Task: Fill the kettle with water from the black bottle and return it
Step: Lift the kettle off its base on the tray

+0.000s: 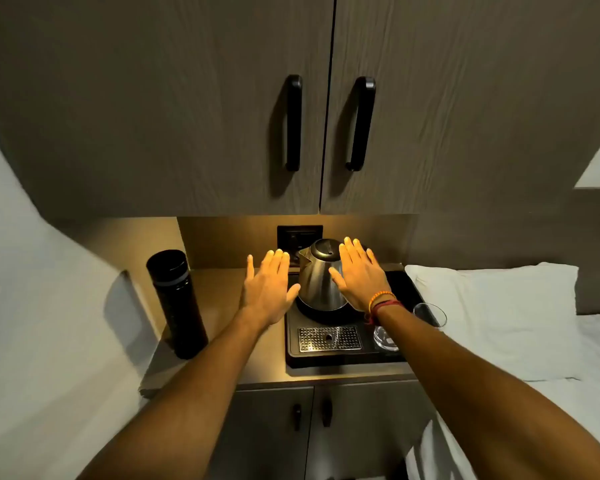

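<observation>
A steel kettle [317, 275] with a dark lid stands upright on its round base at the back of a black tray [293, 341]. My left hand [267, 289] is flat and open just left of the kettle, holding nothing. My right hand [359, 275] is open too, spread over the kettle's right side and hiding its handle. A tall black bottle [175, 303], capped and upright, stands on the counter at the left, apart from both hands.
Two clear glasses [428, 315] sit at the tray's right edge under my right wrist. A metal drip grate [329, 338] lies in the tray's front. Wall cabinets [222, 116] hang low overhead. A wall socket [299, 235] is behind the kettle. A white pillow [492, 313] lies to the right.
</observation>
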Motion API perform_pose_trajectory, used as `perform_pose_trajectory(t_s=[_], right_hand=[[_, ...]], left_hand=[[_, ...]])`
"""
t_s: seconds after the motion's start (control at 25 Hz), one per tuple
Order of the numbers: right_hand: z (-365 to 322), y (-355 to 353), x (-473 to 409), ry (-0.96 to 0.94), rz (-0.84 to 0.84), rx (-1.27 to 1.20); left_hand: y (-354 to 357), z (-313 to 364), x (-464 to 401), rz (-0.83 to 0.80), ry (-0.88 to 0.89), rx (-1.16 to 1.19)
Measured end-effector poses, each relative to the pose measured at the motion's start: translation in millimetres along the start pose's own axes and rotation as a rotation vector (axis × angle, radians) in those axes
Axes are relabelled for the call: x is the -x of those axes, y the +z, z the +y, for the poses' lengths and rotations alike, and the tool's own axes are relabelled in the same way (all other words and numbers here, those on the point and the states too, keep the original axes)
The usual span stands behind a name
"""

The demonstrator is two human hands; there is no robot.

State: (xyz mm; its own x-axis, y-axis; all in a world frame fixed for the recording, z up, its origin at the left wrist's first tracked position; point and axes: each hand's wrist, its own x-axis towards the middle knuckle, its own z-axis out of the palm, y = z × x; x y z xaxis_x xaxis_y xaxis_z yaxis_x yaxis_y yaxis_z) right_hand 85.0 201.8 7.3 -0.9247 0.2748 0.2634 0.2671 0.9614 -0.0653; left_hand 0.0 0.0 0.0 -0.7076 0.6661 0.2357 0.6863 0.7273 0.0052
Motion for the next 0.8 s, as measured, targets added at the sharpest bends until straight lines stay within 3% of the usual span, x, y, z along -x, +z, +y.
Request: perform_pose_trajectory(t_s=[0.16, 0.32, 0.8], right_hand=[[20.5, 14.7, -67.1, 0.126, -0.059, -0.133], [27.5, 29.3, -109.8, 0.109, -0.094, -0.165], [18.1, 44.5, -129.1, 0.052, -0.220, -0.203]], left_hand=[[23.3, -3.7, -46.4, -0.083, -0.089, 0.059], [44.6, -2.3, -78.3, -0.087, -0.081, 0.050], [56.4, -12.3, -100.9, -0.089, -0.115, 0.023]])
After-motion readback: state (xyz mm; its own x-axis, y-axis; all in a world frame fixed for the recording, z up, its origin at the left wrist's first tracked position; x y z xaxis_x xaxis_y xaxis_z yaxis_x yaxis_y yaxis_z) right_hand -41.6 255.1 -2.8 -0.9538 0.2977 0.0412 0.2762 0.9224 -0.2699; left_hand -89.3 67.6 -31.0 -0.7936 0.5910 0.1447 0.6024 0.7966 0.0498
